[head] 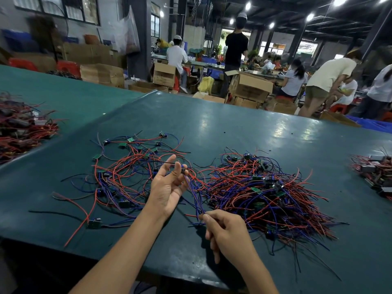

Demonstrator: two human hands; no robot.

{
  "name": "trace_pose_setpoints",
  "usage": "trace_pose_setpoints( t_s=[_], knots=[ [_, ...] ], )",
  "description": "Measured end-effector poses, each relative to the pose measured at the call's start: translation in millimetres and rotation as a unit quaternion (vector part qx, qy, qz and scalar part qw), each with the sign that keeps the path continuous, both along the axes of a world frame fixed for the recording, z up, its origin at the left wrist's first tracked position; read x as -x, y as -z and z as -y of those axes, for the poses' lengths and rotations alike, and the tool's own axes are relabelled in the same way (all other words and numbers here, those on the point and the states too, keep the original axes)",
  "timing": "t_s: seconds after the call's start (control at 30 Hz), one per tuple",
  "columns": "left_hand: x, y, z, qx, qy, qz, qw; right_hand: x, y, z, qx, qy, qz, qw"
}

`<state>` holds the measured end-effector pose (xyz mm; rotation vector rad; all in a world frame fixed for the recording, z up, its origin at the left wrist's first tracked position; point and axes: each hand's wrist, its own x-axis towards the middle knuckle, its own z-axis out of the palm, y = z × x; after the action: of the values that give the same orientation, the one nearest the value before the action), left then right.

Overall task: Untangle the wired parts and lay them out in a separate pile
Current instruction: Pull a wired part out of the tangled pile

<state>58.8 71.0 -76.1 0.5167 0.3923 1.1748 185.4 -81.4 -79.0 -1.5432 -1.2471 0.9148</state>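
Nearest the camera, the right hand (228, 234) has a narrow grip, thumb and forefinger pinching the loose ends of two blue wires (194, 194). These wires run up and to the left from that grip to the left hand (167, 187), which is held palm up. Its thumb and middle fingers pinch the small dark body of a wired part (183, 171), and its forefinger points straight up. The part is lifted clear of the green table (233, 124), stretched between the two grips.

Right of both grips lies a dense tangled heap (265, 198) of red and blue wires with small boards. Left of and behind the left grip lies a looser spread pile (127, 166) of the same parts. Further out, more wire bundles (19, 128) sit at the table's left edge, and others at its right edge. Beyond the table stand cardboard boxes (248, 88) and several people (235, 49).
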Motion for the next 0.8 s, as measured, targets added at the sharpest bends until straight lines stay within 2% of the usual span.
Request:
trace_pose_setpoints(
  t_s=[0.3,0.47,0.63,0.8],
  knots=[
    [0,-2,2,-0.002,0.011,0.005,1.0,0,2,6,-0.035,0.007,-0.025,0.999],
    [2,-5,6,0.01,0.071,0.053,0.996,0,-1,10,-0.044,0.017,-0.125,0.991],
    [9,-8,6,0.013,0.1,0.107,0.989,1,1,3,-0.041,0.059,-0.248,0.966],
    [13,-10,8,0.022,0.151,0.136,0.979,-4,6,1,-0.049,0.074,-0.282,0.955]
  ],
)
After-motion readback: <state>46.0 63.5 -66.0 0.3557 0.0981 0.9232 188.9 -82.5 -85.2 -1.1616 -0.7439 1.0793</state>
